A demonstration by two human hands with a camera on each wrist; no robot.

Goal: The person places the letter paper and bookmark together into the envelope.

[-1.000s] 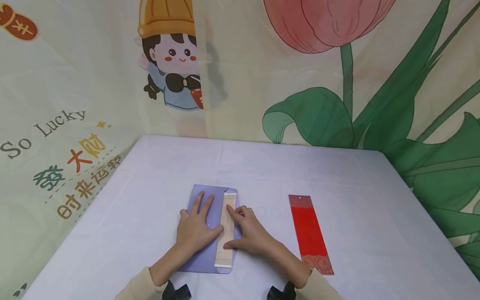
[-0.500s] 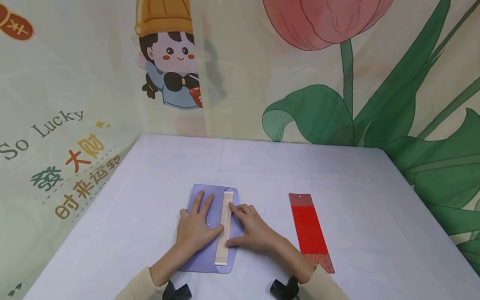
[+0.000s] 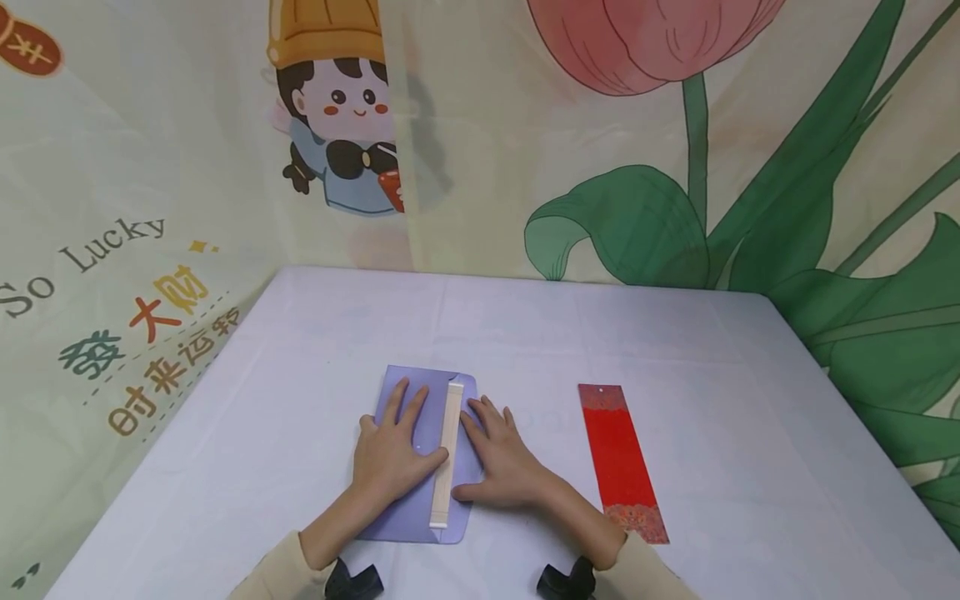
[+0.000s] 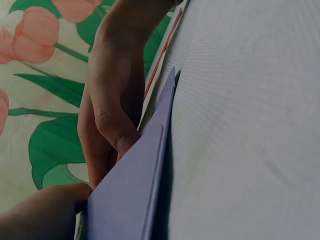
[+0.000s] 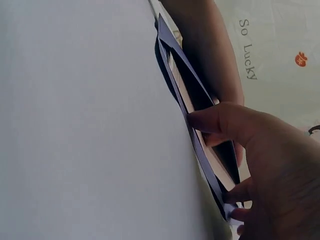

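Left hand [image 3: 393, 454] spread on the purple envelope [image 3: 433, 412], fingers straight and apart, thumb reaching to the pale strip [image 3: 450, 417] along the envelope's right-hand side! That's the head view, and opposite sits the right hand [image 3: 506, 462], fingers loosely extended, thumb and fingertips along the strip's right, clamped on nothing that I can make out. Envelope flat on the white surface [image 3: 525, 333], left of centre; red card [image 3: 622, 458] well apart to its right, its near end close to the right sleeve [image 3: 633, 550]. One careless swing of that forearm and the card could get nudged.

Over to the left wrist: the envelope's edge stands a little off the cloth, the left thumb pressing at its side, the right hand just beyond. Let that pressure slacken and, I'd judge, the envelope could skid when pushed from the right.

And the right wrist, best seat of all! The envelope's mouth gapes, pale strip lying between the purple layers, right thumb at the lower lip, fingertips near the far corner. Danger here: uneven pushing could skew the strip, snag a corner on the fold, and crease or tear the paper.
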